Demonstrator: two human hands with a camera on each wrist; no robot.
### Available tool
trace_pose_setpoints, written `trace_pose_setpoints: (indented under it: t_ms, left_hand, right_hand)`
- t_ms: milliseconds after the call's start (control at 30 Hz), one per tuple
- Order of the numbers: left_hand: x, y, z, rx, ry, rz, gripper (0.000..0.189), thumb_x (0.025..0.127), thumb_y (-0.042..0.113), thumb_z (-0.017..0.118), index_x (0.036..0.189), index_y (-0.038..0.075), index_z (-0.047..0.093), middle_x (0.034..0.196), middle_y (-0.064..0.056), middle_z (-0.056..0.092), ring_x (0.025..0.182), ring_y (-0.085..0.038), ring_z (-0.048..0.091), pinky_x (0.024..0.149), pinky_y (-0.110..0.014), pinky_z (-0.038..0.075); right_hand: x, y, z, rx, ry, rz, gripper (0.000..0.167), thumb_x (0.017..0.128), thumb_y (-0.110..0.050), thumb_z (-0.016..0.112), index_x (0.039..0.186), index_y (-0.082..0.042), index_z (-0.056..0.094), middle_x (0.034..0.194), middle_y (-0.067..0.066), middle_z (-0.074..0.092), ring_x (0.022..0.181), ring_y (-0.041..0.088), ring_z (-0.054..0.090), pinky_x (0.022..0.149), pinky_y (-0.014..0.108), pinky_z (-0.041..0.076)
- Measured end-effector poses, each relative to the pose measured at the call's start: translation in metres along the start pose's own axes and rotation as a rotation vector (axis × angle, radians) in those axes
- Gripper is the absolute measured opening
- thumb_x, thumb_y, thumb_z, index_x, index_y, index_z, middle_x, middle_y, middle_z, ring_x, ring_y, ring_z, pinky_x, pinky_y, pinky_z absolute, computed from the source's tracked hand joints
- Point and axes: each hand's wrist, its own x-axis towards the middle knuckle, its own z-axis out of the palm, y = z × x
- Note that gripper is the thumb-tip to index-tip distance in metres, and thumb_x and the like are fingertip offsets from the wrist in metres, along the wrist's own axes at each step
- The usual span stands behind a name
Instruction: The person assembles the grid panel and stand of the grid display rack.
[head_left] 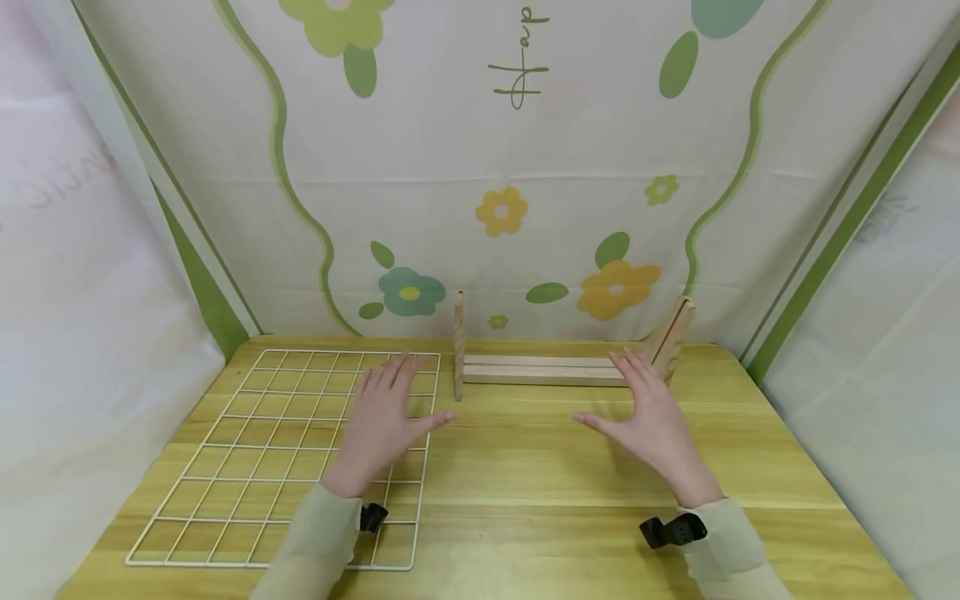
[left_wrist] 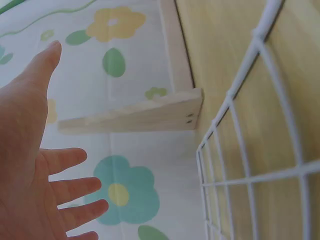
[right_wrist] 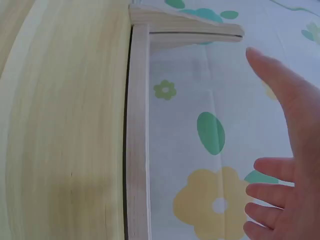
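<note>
My left hand [head_left: 380, 421] hovers over the right part of a white wire grid panel [head_left: 307, 447], thumb spread away from the fingers and nothing held. The grid lies flat on the left of the wooden table. My right hand [head_left: 651, 421] is held up the same way on the right, its fingertips overlapping the right end of a wooden frame [head_left: 540, 371] in the head view. That frame has a low double rail and an upright at each end. Its left upright [left_wrist: 150, 115] shows two small dark holes near the base. A groove runs along the right-hand rail [right_wrist: 137, 135] region's far upright [right_wrist: 195, 31].
Behind the table [head_left: 510, 533] hangs a white cloth [head_left: 420, 167] printed with flowers and leaves. More cloth walls close in the left and right sides. A black wrist camera [head_left: 675, 530] is strapped at the right sleeve, with another at the left.
</note>
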Motion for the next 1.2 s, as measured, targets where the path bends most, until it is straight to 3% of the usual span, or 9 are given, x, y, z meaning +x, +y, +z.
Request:
trace_pose_setpoints:
  t_ms: [167, 367, 567, 1000, 1200]
  left_hand:
    - [0.000, -0.008, -0.015, -0.050, 0.055, -0.005, 0.100, 0.078, 0.067, 0.078, 0.150, 0.005, 0.047, 0.150, -0.021, 0.046, 0.137, -0.044, 0.041, 0.116, -0.062, 0.028]
    - [-0.003, -0.019, -0.036, -0.084, 0.058, -0.051, 0.102, 0.079, 0.067, 0.077, 0.152, 0.004, 0.043, 0.153, -0.020, 0.043, 0.138, -0.044, 0.039, 0.114, -0.062, 0.031]
    - [-0.008, -0.028, -0.050, -0.088, 0.065, -0.087, 0.100, 0.081, 0.067, 0.076, 0.154, 0.006, 0.042, 0.154, -0.020, 0.044, 0.138, -0.044, 0.040, 0.112, -0.064, 0.033]
    - [-0.019, -0.053, -0.069, -0.113, 0.026, -0.175, 0.100, 0.084, 0.071, 0.069, 0.156, 0.007, 0.039, 0.154, -0.022, 0.043, 0.138, -0.049, 0.038, 0.109, -0.070, 0.033]
    - [-0.024, -0.071, -0.075, -0.155, -0.011, -0.238, 0.104, 0.085, 0.070, 0.069, 0.157, 0.004, 0.035, 0.155, -0.026, 0.038, 0.139, -0.052, 0.034, 0.107, -0.073, 0.032]
  right_hand:
    - [-0.001, -0.008, -0.001, 0.095, 0.044, 0.031, 0.106, 0.075, -0.068, 0.080, 0.156, -0.011, 0.041, 0.160, 0.011, 0.037, 0.144, 0.041, 0.034, 0.110, 0.072, 0.030]
    - [-0.001, -0.025, 0.002, 0.202, 0.084, 0.003, 0.094, 0.076, -0.058, 0.085, 0.149, -0.009, 0.051, 0.150, 0.013, 0.051, 0.136, 0.040, 0.046, 0.106, 0.066, 0.039]
    - [-0.004, -0.041, 0.010, 0.308, 0.043, 0.022, 0.091, 0.076, -0.060, 0.084, 0.148, -0.014, 0.054, 0.148, 0.010, 0.054, 0.136, 0.037, 0.047, 0.108, 0.061, 0.042]
    - [-0.003, -0.069, 0.030, 0.379, -0.013, -0.053, 0.087, 0.075, -0.056, 0.086, 0.146, -0.014, 0.057, 0.143, 0.008, 0.058, 0.132, 0.033, 0.053, 0.105, 0.056, 0.046]
    - [-0.005, -0.081, 0.042, 0.439, -0.114, -0.018, 0.088, 0.075, -0.057, 0.086, 0.147, -0.015, 0.056, 0.145, 0.008, 0.056, 0.130, 0.037, 0.055, 0.105, 0.056, 0.047]
